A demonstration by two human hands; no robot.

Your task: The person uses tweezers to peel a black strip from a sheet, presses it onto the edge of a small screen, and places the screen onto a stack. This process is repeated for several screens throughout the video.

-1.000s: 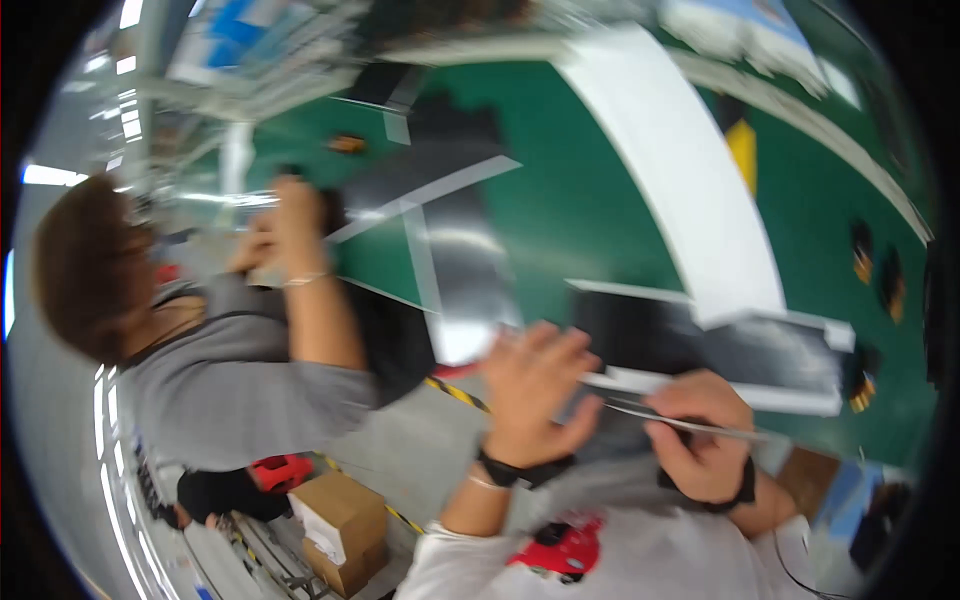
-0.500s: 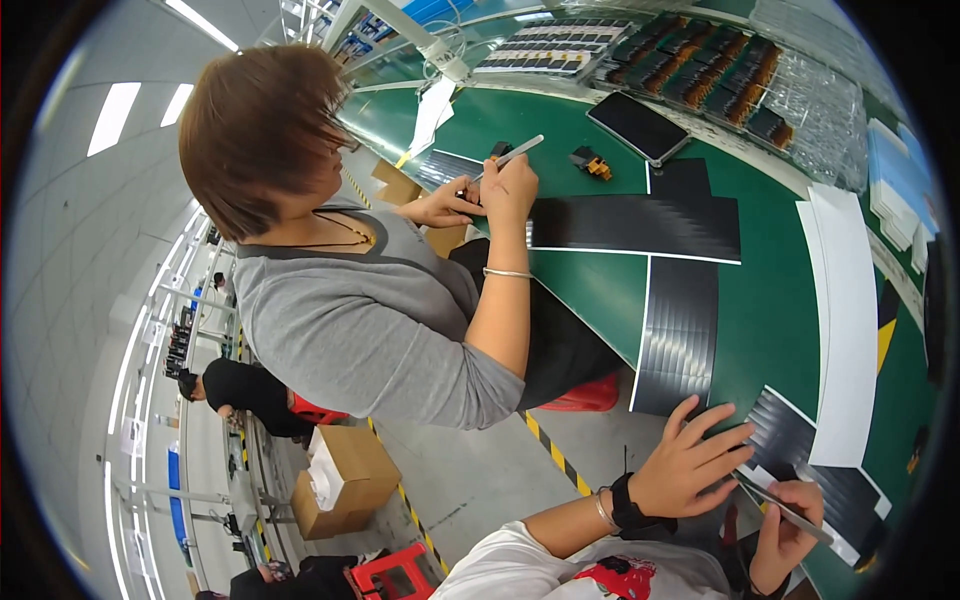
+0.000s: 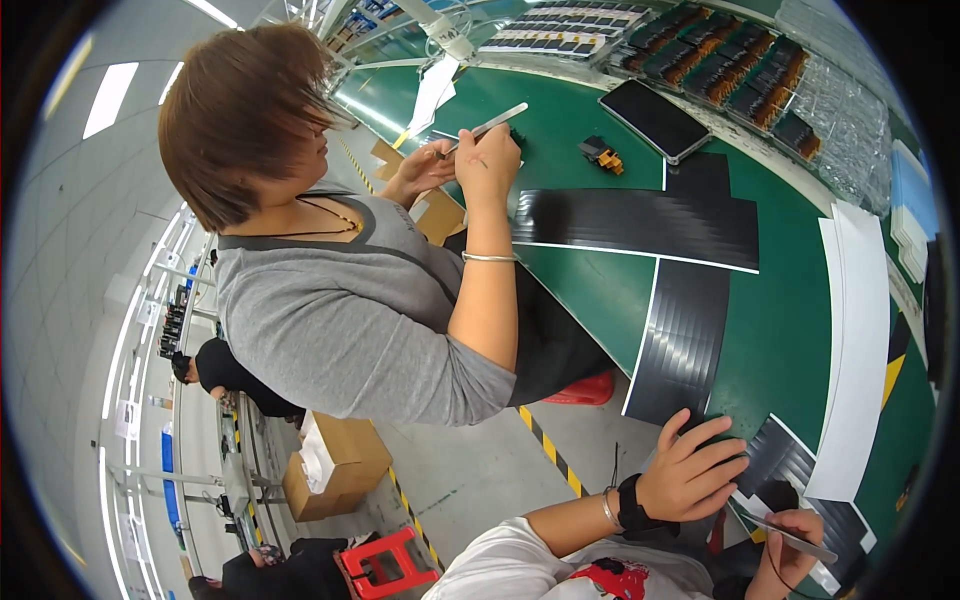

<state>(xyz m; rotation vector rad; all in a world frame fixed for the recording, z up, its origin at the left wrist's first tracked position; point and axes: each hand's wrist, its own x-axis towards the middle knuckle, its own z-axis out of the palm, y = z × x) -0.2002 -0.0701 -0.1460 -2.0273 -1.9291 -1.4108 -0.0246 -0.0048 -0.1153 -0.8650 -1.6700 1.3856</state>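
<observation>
Left hand (image 3: 688, 478): fingers spread, beside nearest black sheet (image 3: 778, 452). Right hand (image 3: 790, 550): pinching thin metal tool (image 3: 818, 548), close to that sheet.

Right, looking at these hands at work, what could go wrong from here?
The slim metal tool in the right hand slants toward the left hand, so a slip might nick it. The black strip just beyond the left hand appears to overhang the edge of the green bench, so a brush could knock it off.
</observation>
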